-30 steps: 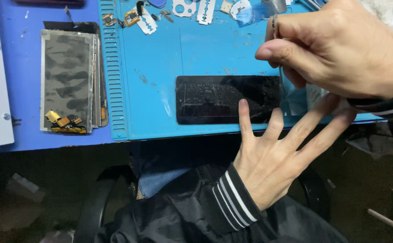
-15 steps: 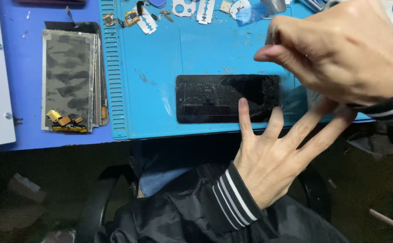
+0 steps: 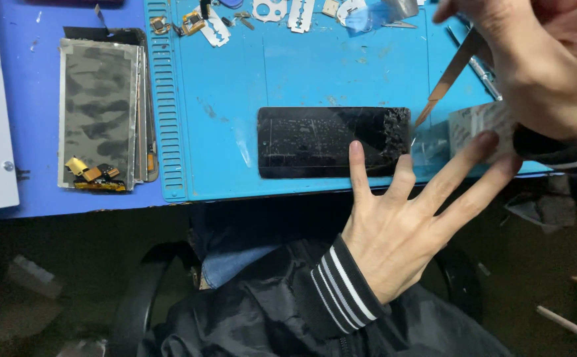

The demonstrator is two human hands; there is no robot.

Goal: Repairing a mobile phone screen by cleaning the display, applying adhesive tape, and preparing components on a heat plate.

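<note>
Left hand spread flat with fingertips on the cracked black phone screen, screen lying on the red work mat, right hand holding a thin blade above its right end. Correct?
Not quite: the head view shows the work mat is light blue, not red. The rest holds: the left hand is spread with fingertips on the cracked black phone screen, and the right hand holds a thin blade above its right end.

Your right hand (image 3: pixel 552 66) blurred, cut off at top-right edge; your left hand (image 3: pixel 400 225) hides phone screen's (image 3: pixel 321 142) near-right corner.
</note>
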